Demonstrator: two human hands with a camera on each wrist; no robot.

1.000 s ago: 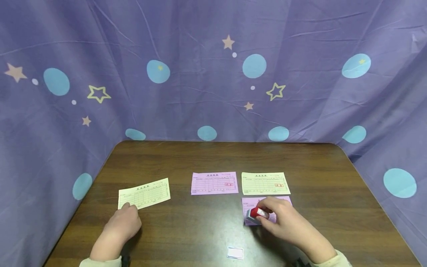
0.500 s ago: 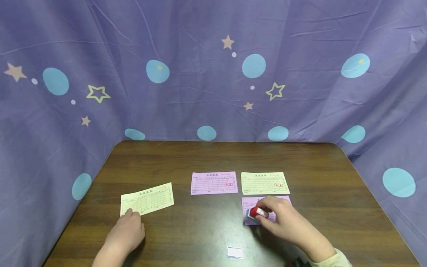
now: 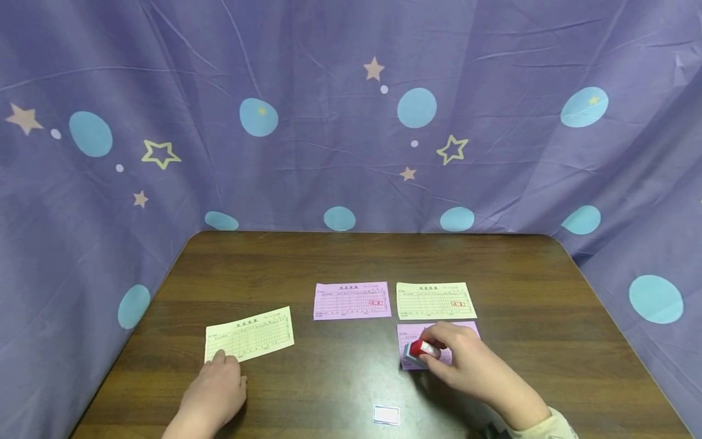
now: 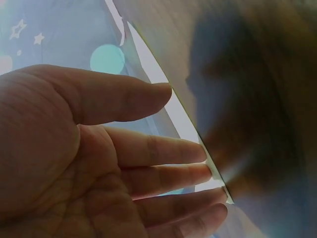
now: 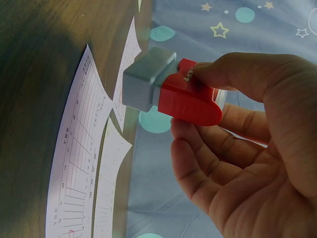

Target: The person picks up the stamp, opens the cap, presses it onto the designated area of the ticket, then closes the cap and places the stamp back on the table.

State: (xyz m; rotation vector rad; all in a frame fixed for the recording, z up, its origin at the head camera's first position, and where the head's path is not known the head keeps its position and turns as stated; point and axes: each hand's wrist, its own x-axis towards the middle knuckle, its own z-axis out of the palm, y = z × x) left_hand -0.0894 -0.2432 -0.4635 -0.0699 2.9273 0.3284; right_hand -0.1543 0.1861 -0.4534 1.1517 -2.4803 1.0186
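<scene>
In the head view my left hand (image 3: 214, 390) rests its fingertips on the near left corner of a pale yellow printed slip (image 3: 258, 335), which lies slanted on the table. The left wrist view shows those fingers extended, with their tips along the paper's edge (image 4: 183, 121). My right hand (image 3: 466, 366) pinches a red rubber stamp (image 3: 421, 349) with a grey base between thumb and fingers. The stamp is tilted over a pink slip (image 3: 408, 332), partly hidden by that hand. Seen from the right wrist, the grey base (image 5: 148, 82) is off the paper.
Behind the right hand lie another pink slip (image 3: 351, 301) and a yellow slip (image 3: 433, 301), each with a red boxed mark. A small white rectangular piece (image 3: 386, 415) sits near the front of the wooden table (image 3: 329, 378). A purple curtain (image 3: 329, 152) surrounds the table's back and sides.
My left hand has slid the slanted yellow slip rightward and toward me. The right hand with the stamp has stayed nearly still over the pink slip.
</scene>
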